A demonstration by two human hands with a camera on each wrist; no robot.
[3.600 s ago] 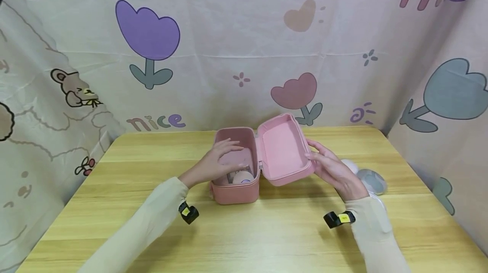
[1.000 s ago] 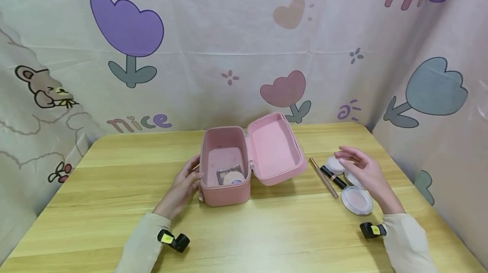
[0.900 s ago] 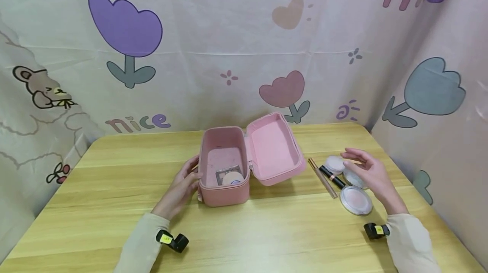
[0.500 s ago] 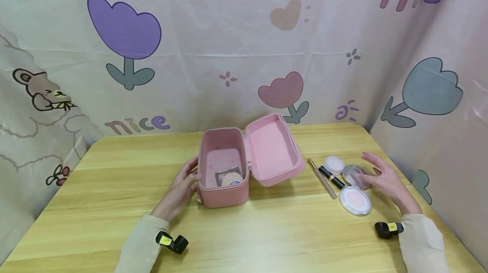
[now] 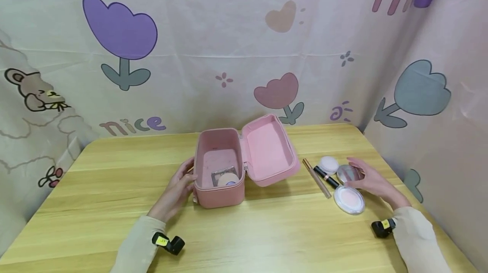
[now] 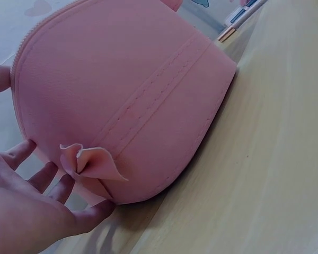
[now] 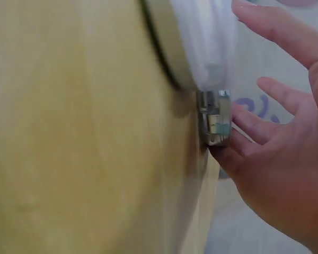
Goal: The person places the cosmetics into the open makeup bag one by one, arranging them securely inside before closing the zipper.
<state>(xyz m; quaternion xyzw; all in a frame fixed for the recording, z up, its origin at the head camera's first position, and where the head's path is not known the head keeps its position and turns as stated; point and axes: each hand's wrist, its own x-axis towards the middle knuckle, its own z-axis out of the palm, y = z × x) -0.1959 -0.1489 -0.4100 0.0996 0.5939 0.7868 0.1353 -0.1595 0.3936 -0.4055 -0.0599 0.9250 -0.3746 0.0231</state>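
Note:
A pink zip-up makeup case [image 5: 221,199] stands with its lid [image 5: 270,150] folded out to the right. My left hand [image 5: 175,190] rests against the case's left side, fingers spread by a small folded pink tab [image 6: 95,164] in the left wrist view. Inside the case lie a small palette [image 5: 219,174] and a round beige item [image 5: 227,179]. At the right, my right hand [image 5: 371,181] reaches over a shiny silver round compact [image 5: 347,173], thumb and fingers spread. The right wrist view has its lower fingertips at the compact's silver edge [image 7: 216,124].
Close around the silver compact lie a clear-rimmed round compact [image 5: 349,200], a whitish round one [image 5: 328,165], a black tube with a rose-gold band [image 5: 326,176] and a slim rose-gold pencil [image 5: 317,179]. A printed curtain [image 5: 198,52] hangs behind the wooden table [image 5: 267,239].
Earlier my left hand was inside the case and my right at the lid. Since then, my left went to the case's side; my right went to the cosmetics, most recently closing in on the silver compact.

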